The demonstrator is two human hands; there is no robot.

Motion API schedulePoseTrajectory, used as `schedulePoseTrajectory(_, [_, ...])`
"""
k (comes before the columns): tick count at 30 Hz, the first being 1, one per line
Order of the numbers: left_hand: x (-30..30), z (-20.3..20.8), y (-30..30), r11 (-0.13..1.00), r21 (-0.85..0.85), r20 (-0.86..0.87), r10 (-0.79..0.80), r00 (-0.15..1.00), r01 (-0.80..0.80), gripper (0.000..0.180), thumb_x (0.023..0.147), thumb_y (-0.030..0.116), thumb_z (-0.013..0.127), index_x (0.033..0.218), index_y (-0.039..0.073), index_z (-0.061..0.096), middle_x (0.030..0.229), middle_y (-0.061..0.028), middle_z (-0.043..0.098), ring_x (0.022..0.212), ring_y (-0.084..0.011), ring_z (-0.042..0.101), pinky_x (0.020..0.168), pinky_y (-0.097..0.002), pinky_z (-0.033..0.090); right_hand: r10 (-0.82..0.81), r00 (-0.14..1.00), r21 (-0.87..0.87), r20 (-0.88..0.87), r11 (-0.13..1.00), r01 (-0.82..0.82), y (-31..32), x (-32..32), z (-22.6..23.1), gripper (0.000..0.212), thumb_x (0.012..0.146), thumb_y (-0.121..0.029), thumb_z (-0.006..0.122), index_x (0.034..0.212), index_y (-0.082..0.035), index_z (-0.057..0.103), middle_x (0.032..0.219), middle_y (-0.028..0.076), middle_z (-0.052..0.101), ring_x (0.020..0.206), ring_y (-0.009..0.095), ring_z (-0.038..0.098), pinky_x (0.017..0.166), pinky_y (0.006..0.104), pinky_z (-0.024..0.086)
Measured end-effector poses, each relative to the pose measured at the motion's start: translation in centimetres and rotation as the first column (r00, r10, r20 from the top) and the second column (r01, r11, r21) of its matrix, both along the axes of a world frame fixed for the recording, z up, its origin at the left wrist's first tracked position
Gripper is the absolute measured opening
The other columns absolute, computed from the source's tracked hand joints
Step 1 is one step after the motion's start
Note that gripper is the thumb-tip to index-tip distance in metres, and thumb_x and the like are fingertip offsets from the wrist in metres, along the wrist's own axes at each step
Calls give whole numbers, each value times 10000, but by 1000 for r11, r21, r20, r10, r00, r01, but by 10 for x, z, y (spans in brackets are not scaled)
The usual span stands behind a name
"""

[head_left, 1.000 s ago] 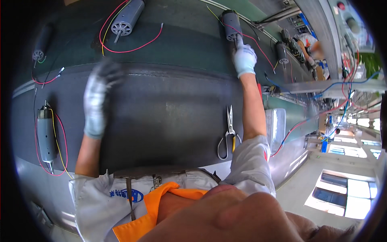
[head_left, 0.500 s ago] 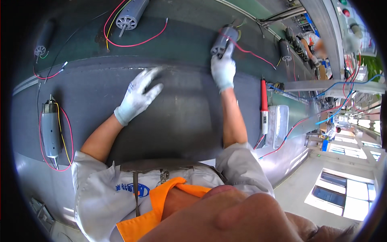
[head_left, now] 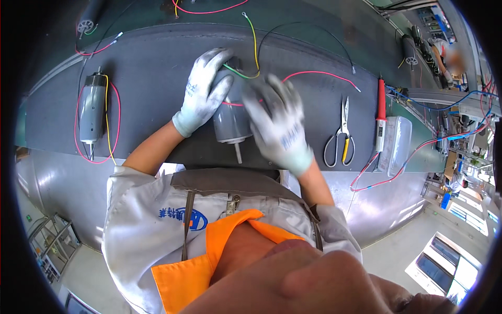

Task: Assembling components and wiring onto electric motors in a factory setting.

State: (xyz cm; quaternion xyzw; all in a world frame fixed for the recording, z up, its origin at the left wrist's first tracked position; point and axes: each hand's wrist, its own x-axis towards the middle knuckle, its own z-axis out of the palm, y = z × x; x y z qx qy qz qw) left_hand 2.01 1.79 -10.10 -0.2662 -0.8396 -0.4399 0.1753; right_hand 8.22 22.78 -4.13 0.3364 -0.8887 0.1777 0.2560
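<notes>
A grey cylindrical electric motor point(head_left: 228, 125) lies on the dark bench mat in front of me, its shaft pointing toward me. My left hand point(head_left: 203, 93), in a white glove, is closed around the motor's far left side. Beside its right side is my right hand point(head_left: 281, 125), also gloved; motion smears its fingers, and I cannot tell whether they grip anything. A green-yellow wire point(head_left: 254, 42) rises from the motor's far end, a red wire point(head_left: 327, 73) stretches right, and a black wire point(head_left: 319, 27) arcs behind them.
Scissors point(head_left: 343, 133) lie right of my right hand. Beyond them are a red-and-white corded tool point(head_left: 381, 115) and a clear plastic tray point(head_left: 400, 146). Another wired motor point(head_left: 93, 112) sits at left. A green belt point(head_left: 293, 11) runs along the far side, with motors on it.
The motor under my right hand has come from the far belt onto the mat near me, shaft toward me. My left hand has closed on it. The view has shifted, and the scissors now show.
</notes>
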Motion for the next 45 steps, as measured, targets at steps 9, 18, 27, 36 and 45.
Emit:
schedulePoseTrajectory(9, [-2, 4, -49, 998, -2, 711, 48, 702, -66, 697, 992, 585, 489, 1347, -12, 561, 982, -184, 687, 824, -293, 699, 768, -364, 560, 39, 686, 44, 726, 994, -102, 32, -37, 63, 213, 887, -253, 663, 958, -52, 675, 786, 147, 682, 787, 363, 667, 747, 467, 527])
schedulePoseTrajectory(18, [-26, 67, 7, 938, -303, 851, 187, 490, 169, 689, 973, 719, 395, 937, 86, 664, 774, -114, 680, 601, -224, 613, 575, -360, 456, 713, 70, -643, 698, 666, -377, -145, 51, -2, 220, 949, -225, 562, 851, -40, 628, 761, 108, 598, 666, 246, 538, 673, 389, 503])
schedulePoseTrajectory(27, [-33, 19, 16, 858, -489, 187, -73, 980, 157, 347, 1047, 363, 487, 1006, 68, 664, 817, -230, 663, 786, -440, 649, 670, -518, 505, -538, 832, -124, 134, 824, 553, 203, 17, 34, 175, 955, -179, 592, 977, -50, 707, 873, 120, 678, 730, 225, 653, 688, 351, 538])
schedulePoseTrajectory(36, [7, 35, 29, 816, -486, 240, -219, 946, 313, 222, 1009, 264, 556, 1020, 52, 623, 781, -209, 661, 735, -400, 665, 623, -479, 511, -962, 161, 507, 221, 254, 824, 501, -1, -56, 284, 866, -316, 678, 1053, -119, 762, 1056, 208, 709, 995, 380, 691, 877, 466, 542])
schedulePoseTrajectory(45, [20, 41, 19, 778, -493, 386, -204, 899, 389, 271, 1004, 297, 536, 1047, 53, 645, 826, -204, 671, 809, -398, 666, 693, -484, 518, -977, 183, 320, 111, 209, 924, 442, 25, -16, 241, 854, -299, 713, 1015, -128, 768, 995, 156, 738, 910, 346, 709, 811, 416, 545])
